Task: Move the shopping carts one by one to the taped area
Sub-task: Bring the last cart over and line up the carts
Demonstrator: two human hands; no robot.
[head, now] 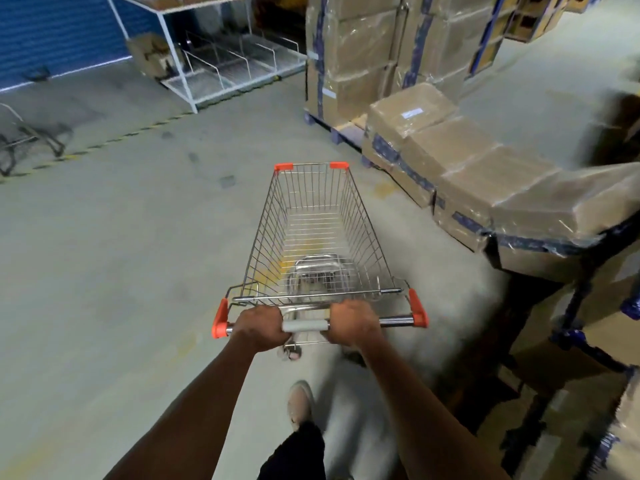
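A wire shopping cart point(311, 206) with orange corner caps stands on the concrete floor right in front of me, its basket empty. My left hand point(260, 326) grips the cart's handle bar point(304, 325) left of its grey middle sleeve. My right hand point(351, 322) grips the same bar just right of that sleeve. A yellow and black striped tape line point(104, 143) runs across the floor at the far left. Parts of other carts point(20, 140) show beyond it at the left edge.
Wrapped cardboard boxes point(450, 157) on pallets line the right side close to the cart. Taller box stacks point(363, 46) stand ahead. A white wire shelf rack point(221, 67) sits at the back, by a blue shutter wall point(55, 32). My foot point(300, 403) is behind the cart.
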